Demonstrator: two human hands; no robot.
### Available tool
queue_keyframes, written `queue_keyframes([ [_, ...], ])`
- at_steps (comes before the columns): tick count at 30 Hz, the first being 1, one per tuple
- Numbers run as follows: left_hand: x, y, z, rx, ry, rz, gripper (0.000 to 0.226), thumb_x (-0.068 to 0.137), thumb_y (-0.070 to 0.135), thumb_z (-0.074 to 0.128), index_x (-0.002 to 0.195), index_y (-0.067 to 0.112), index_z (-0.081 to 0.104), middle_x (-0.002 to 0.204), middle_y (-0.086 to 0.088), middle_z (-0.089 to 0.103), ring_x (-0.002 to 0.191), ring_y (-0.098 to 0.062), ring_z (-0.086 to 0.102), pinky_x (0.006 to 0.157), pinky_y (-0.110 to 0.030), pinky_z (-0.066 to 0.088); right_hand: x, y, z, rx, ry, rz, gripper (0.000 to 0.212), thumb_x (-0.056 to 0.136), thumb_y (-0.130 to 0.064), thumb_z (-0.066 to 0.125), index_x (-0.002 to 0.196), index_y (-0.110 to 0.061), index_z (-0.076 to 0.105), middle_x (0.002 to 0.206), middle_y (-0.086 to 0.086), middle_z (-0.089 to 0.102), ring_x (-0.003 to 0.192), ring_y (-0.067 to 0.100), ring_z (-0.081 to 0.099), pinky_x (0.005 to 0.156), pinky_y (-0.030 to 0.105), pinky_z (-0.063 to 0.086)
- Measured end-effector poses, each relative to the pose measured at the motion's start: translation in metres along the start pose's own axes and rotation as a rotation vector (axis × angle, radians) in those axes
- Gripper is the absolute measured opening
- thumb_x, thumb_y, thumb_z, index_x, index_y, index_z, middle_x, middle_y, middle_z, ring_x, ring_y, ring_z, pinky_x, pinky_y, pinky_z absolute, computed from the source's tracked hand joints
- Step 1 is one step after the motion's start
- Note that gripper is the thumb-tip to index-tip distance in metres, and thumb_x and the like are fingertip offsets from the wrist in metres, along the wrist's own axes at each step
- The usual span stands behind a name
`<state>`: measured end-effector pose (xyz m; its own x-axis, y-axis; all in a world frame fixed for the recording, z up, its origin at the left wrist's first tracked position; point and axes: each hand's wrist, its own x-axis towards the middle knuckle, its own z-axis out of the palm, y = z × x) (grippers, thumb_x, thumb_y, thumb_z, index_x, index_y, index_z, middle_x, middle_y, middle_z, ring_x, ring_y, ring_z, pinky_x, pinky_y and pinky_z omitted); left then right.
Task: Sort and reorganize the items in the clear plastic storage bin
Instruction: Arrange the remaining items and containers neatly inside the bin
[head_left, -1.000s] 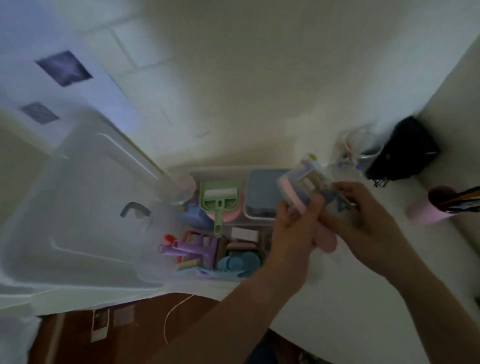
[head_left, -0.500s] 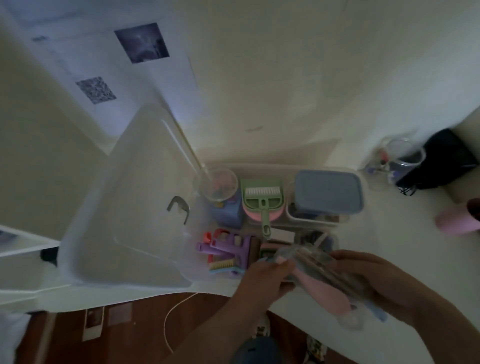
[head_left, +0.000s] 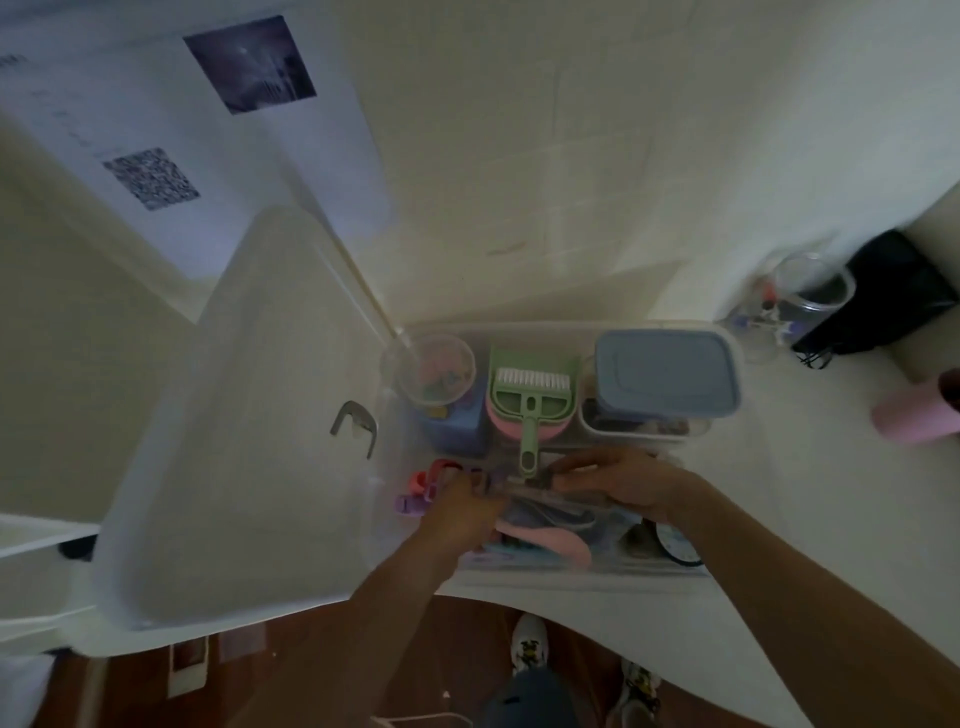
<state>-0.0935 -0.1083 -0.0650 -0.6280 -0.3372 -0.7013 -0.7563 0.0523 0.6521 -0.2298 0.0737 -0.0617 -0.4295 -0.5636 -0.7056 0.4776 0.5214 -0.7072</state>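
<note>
**Putting a small pack into the bin**

The left hand and right hand both hold a clear pack low inside the clear bin (front part). Next, I think, let go gently.

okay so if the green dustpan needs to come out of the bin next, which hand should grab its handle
Probably the right hand. Its fingertips lie just beside the end of the green dustpan handle, while the left hand sits further toward the purple toy. Both hands seem busy with a clear packet, so one must let go first.
</note>
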Motion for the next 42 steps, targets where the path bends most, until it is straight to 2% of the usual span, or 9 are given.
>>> queue_keyframes([
  [5, 0.002, -0.008, -0.010, 0.350, 0.051, 0.173, 0.016, 0.084, 0.025, 0.067, 0.077, 0.028, 0.052, 0.088, -0.008, 0.061, 0.078, -0.030, 0.067, 0.058, -0.029, 0.044, 0.010, 0.000, 0.014, -0.117, 0.049, -0.154, 0.023, 0.080, -0.010, 0.080, 0.103, -0.014, 0.077, 0.092, -0.010, 0.077, 0.084, -0.005, 0.069, 0.073, 0.010, 0.051],
  [12, 0.012, -0.018, -0.017, 0.668, 0.274, 0.266, 0.026, 0.084, 0.017, 0.055, 0.110, 0.013, 0.060, 0.107, -0.009, 0.065, 0.092, -0.029, 0.059, 0.078, -0.034, 0.046, 0.035, 0.011, 0.033, -0.235, 0.211, -0.301, 0.024, 0.071, -0.014, 0.088, 0.082, -0.029, 0.073, 0.079, -0.017, 0.073, 0.079, -0.010, 0.065, 0.087, 0.028, 0.056],
  [17, 0.010, -0.015, -0.015, 0.825, 0.218, 0.308, 0.031, 0.087, 0.024, 0.062, 0.115, 0.015, 0.055, 0.118, -0.001, 0.054, 0.086, -0.024, 0.050, 0.069, -0.027, 0.031, 0.028, 0.017, 0.028, -0.247, 0.365, -0.440, 0.020, 0.074, -0.011, 0.086, 0.091, -0.020, 0.080, 0.091, -0.005, 0.078, 0.091, 0.008, 0.072, 0.087, 0.032, 0.057],
  [24, 0.017, -0.007, -0.014, 1.001, 0.267, 0.501, 0.040, 0.080, 0.038, 0.071, 0.115, 0.018, 0.066, 0.112, -0.005, 0.065, 0.106, -0.025, 0.062, 0.082, -0.033, 0.042, 0.001, 0.014, -0.003, -0.310, 0.448, -0.273, 0.006, 0.087, -0.016, 0.073, 0.083, -0.019, 0.076, 0.074, -0.016, 0.070, 0.069, -0.004, 0.063, 0.063, 0.009, 0.047],
  [28, 0.025, -0.012, -0.012, 1.031, 0.010, 0.707, 0.057, 0.065, 0.034, 0.081, 0.120, 0.025, 0.069, 0.122, -0.002, 0.068, 0.104, -0.026, 0.065, 0.091, -0.034, 0.044, -0.017, 0.018, -0.026, -0.408, 0.493, -0.157, 0.008, 0.086, -0.021, 0.071, 0.091, -0.025, 0.074, 0.092, -0.004, 0.073, 0.091, 0.015, 0.068, 0.081, 0.029, 0.051],
  [30, 0.031, -0.013, -0.009, 1.150, 0.019, 0.726, 0.052, 0.059, 0.030, 0.082, 0.110, 0.026, 0.072, 0.103, -0.004, 0.072, 0.086, -0.028, 0.070, 0.078, -0.036, 0.052, -0.033, 0.017, -0.037, -0.359, 0.522, -0.116, 0.013, 0.084, -0.020, 0.070, 0.095, -0.025, 0.075, 0.097, -0.003, 0.073, 0.095, 0.018, 0.067, 0.087, 0.036, 0.053],
  [32, 0.037, -0.014, -0.007, 1.203, 0.068, 0.724, 0.042, 0.056, 0.023, 0.082, 0.097, 0.021, 0.074, 0.080, -0.007, 0.068, 0.067, -0.031, 0.069, 0.062, -0.038, 0.055, -0.055, 0.015, -0.046, -0.300, 0.577, -0.119, 0.013, 0.084, -0.020, 0.070, 0.093, -0.027, 0.075, 0.094, -0.006, 0.073, 0.089, 0.016, 0.066, 0.080, 0.035, 0.054],
  [38, 0.043, -0.012, -0.003, 1.242, 0.112, 0.643, 0.050, 0.044, 0.009, 0.084, 0.091, 0.014, 0.068, 0.072, -0.008, 0.062, 0.057, -0.032, 0.064, 0.051, -0.040, 0.054, -0.089, 0.018, -0.062, -0.339, 0.761, -0.164, 0.015, 0.092, -0.018, 0.065, 0.101, -0.026, 0.074, 0.094, -0.005, 0.068, 0.082, 0.010, 0.058, 0.070, 0.025, 0.042],
  [42, 0.047, -0.010, -0.005, 1.209, 0.073, 0.647, 0.055, 0.065, 0.044, 0.070, 0.111, 0.015, 0.064, 0.098, -0.011, 0.064, 0.087, -0.032, 0.064, 0.070, -0.043, 0.056, -0.076, 0.021, -0.060, -0.433, 0.764, -0.151, 0.017, 0.091, -0.016, 0.064, 0.105, -0.021, 0.073, 0.097, -0.004, 0.067, 0.094, 0.017, 0.061, 0.083, 0.027, 0.043],
])
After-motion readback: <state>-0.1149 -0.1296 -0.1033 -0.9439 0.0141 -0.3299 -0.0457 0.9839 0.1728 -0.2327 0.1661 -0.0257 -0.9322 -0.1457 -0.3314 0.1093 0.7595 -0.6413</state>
